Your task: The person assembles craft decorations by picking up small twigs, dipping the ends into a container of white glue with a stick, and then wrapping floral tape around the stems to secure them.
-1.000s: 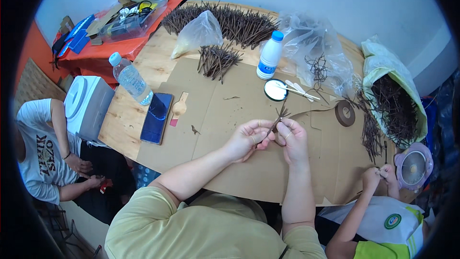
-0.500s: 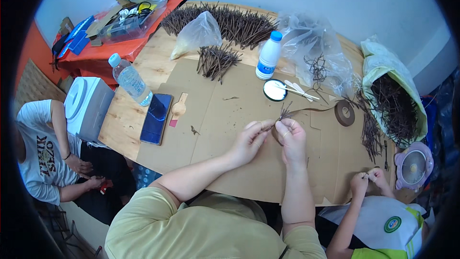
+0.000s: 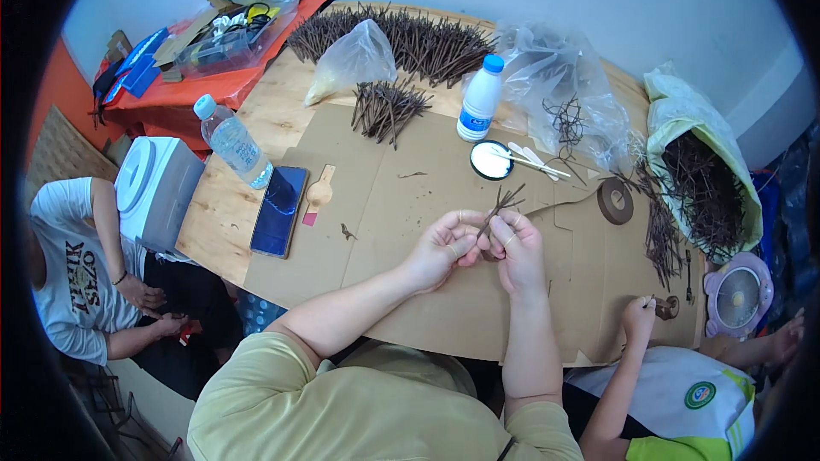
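Note:
A small brown branched twig (image 3: 504, 199) points up and away from between my two hands. My left hand (image 3: 444, 248) is closed, its thumb and fingers pinching near the lower part of the twig. The right hand (image 3: 521, 252) is also closed, with thumb and forefinger on the twig's stem. From beside my right fingers a strip of brown tape (image 3: 559, 202) runs to the tape roll (image 3: 615, 201) lying on the cardboard sheet (image 3: 384, 205). My fingers hide the twig's lower end.
Beyond my hands are a dish of white paste (image 3: 491, 160) with sticks across it, a white bottle (image 3: 479, 101) and twig piles (image 3: 389, 111). A phone (image 3: 279, 211) and water bottle (image 3: 232, 142) lie left. At right are a twig sack (image 3: 705, 175), a fan (image 3: 737, 300) and a co-worker's hand (image 3: 638, 318).
My hands have come slightly nearer, and the twig now leans right and shows more. The co-worker at right has moved one hand away to the right, uncovering a small brown roll.

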A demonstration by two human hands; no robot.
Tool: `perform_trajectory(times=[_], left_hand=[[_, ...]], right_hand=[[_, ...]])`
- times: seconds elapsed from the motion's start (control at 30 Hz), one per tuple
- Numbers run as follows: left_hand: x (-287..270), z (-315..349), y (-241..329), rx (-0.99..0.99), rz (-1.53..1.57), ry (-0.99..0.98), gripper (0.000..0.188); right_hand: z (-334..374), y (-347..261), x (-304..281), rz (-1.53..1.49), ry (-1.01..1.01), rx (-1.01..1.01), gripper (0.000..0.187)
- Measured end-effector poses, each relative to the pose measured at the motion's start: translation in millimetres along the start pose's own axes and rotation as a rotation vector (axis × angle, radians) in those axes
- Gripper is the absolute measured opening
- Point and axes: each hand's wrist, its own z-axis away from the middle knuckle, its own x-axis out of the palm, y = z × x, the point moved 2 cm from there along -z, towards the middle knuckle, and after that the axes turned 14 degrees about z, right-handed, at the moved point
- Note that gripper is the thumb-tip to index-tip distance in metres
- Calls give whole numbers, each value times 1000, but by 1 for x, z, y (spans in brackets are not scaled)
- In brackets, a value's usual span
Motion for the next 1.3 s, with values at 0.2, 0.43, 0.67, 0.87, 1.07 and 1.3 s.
perform_trajectory(times=[0.2, 0.43, 0.67, 0.87, 1.07, 1.3], left_hand=[[12, 3, 1, 122, -536, 60, 33], [8, 3, 4, 111, -454, 85, 33], [5, 1, 1, 31, -107, 48, 29], [8, 2, -4, 148, -318, 19, 29], [9, 4, 5, 114, -472, 58, 31], [5, 0, 5, -25, 82, 66, 27]], right_hand=[[1, -1, 1, 153, 169, -41, 12], [3, -7, 0, 178, 109, 27, 13], [1, -3, 1, 25, 13, 5, 11], [1, -2, 1, 105, 108, -18, 8], [3, -5, 1, 179, 101, -4, 14], [3, -4, 1, -21, -37, 53, 18]])
